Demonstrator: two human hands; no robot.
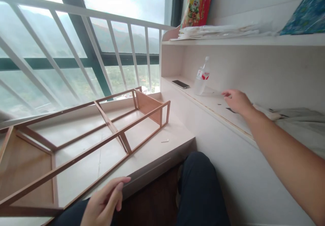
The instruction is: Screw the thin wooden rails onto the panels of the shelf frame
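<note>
My right hand (237,100) is over the white shelf top, fingers bent together. Anything between its fingertips is too small to make out. Beneath and beside it lie a dark flat piece (231,110) and a tiny dark bit (219,104). My left hand (105,199) hovers above my left thigh, thumb pressed toward the index finger; I cannot make out anything in it. Close by, a brown wooden frame (119,131) with panels at both ends lies on its side on the white ledge. An L-shaped hex key (165,141) rests on the ledge right of the frame.
A clear bottle (202,77) and a phone (180,84) are left of my right hand. Grey cloth (302,124) lies at right. The upper shelf (228,42) holds plastic packaging and a red bag (199,4). White railings (114,43) stand before the window.
</note>
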